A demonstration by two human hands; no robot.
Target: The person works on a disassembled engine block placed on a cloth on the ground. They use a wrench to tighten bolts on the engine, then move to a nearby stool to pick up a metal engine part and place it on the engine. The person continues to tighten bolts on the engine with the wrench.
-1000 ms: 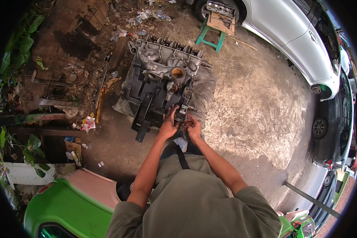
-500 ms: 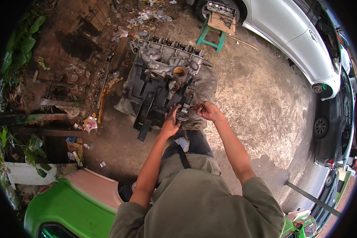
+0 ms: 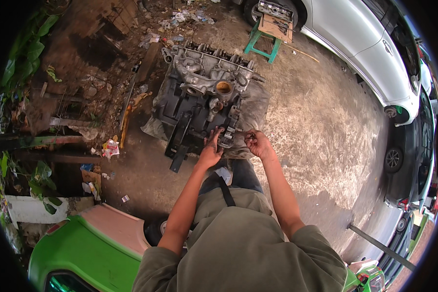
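Note:
A dirty engine (image 3: 202, 73) lies on a grey cloth (image 3: 256, 102) on the ground in front of me, with a silvery metal upper part and a dark lower body. My left hand (image 3: 212, 150) rests against the near side of it, fingers stretched out beside a small light-metal fitting (image 3: 227, 139). Just right of that fitting, my right hand (image 3: 259, 145) is closed in a pinch, held slightly off the engine. Something small and dark shows at its fingertips, too small to name. A long black bracket (image 3: 179, 141) slopes down on the engine's left.
A green stool (image 3: 263, 46) with a board and metal parts stands at the far right near a silver car (image 3: 340, 29). Litter (image 3: 185, 18) and planks cover the left ground. A green car (image 3: 82, 248) is at lower left, a dark car (image 3: 410, 151) at right.
My right hand has drawn back slightly from the fitting, its fingers curled closer together. My left hand stays on the engine. The whole view has shifted a little.

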